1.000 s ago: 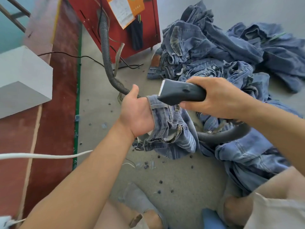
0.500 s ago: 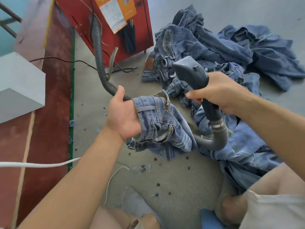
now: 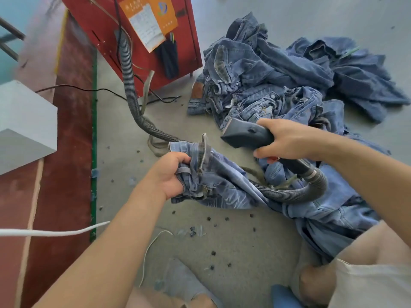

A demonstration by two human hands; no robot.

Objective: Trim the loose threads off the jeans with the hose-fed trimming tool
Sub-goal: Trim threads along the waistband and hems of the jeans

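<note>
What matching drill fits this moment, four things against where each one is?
Things:
1. trimming tool
2. jeans waistband
3. hose
4. jeans pile

Places:
A. gripped in the left hand
B. heaped on the floor beyond the hands
C. gripped in the right hand
D. running up to the red cabinet

Pairs: 1-C, 2-A, 3-D, 4-B

Bare concrete floor [image 3: 233, 241] lies open below the held jeans [image 3: 222, 181]; a denim pile [image 3: 278, 81] blocks the far right, a red cabinet [image 3: 133, 41] and corrugated hose [image 3: 130, 85] the left.
</note>
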